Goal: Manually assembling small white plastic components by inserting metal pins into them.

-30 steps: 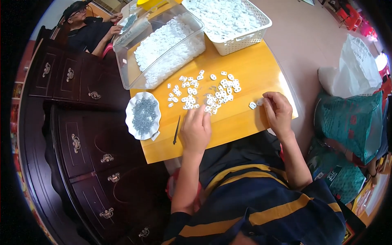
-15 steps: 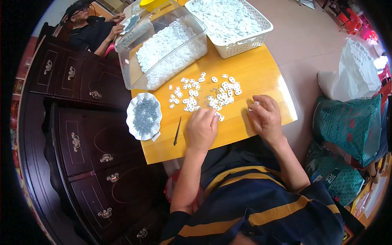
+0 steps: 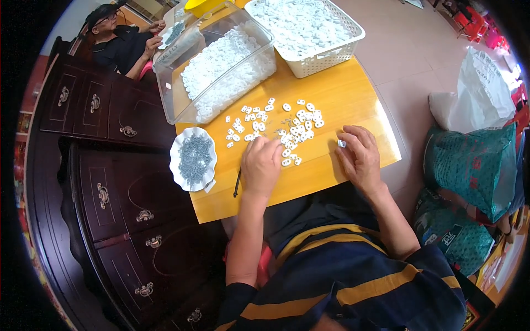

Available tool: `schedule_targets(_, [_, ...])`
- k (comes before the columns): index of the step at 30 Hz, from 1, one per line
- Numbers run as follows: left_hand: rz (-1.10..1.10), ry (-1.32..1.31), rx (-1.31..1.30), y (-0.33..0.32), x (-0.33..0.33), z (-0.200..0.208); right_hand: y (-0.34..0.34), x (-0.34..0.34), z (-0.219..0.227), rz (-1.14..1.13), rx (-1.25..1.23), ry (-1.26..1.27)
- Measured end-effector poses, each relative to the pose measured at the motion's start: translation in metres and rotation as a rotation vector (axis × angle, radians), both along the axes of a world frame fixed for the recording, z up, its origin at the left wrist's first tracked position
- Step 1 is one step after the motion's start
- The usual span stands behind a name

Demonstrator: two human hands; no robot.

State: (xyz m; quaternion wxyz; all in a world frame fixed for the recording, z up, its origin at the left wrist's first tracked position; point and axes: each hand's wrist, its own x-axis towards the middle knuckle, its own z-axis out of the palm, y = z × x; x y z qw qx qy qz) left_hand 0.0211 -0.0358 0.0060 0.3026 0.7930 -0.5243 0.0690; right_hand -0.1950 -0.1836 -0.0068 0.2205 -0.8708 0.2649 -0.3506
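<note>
My right hand (image 3: pixel 361 157) holds a small white two-holed plastic piece (image 3: pixel 342 143) between thumb and fingers, just above the table's right side. At the near edge of a loose pile of similar white pieces (image 3: pixel 301 130), my left hand (image 3: pixel 261 168) has its fingers bent together; what lies in their tips is hidden. A few more white pieces (image 3: pixel 286 162) lie right of that hand. Small thin metal pins (image 3: pixel 286 122) are scattered among the pieces. A dark slender pointed tool (image 3: pixel 237 184) lies beside my left wrist.
On the table (image 3: pixel 331 171), a scalloped white dish (image 3: pixel 175 160) of grey metal pins stands left. Behind are a clear bin (image 3: pixel 165 105) and a white basket (image 3: pixel 317 67), both full of white pieces. Dark drawers (image 3: pixel 118 182) flank the left; bags (image 3: pixel 464 165) stand right. Another person (image 3: pixel 118 47) sits far left.
My left hand has shifted left and slightly away from me, uncovering white pieces on the table. My right hand stays in place, its white piece now turned more into view.
</note>
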Motion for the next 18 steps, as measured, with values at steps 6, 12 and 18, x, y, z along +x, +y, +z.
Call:
schedule_targets(6, [-0.04, -0.048, 0.062, -0.007, 0.006, 0.002, 0.0, 0.0, 0.003, 0.001, 0.006, -0.044])
schedule_targets(12, [-0.195, -0.115, 0.14, -0.014, 0.016, 0.014, 0.001, -0.001, 0.006, 0.033, 0.017, -0.094])
schedule_targets(18, [-0.262, -0.171, 0.21, -0.018, 0.024, 0.014, 0.003, -0.001, 0.007, 0.054, 0.006, -0.114])
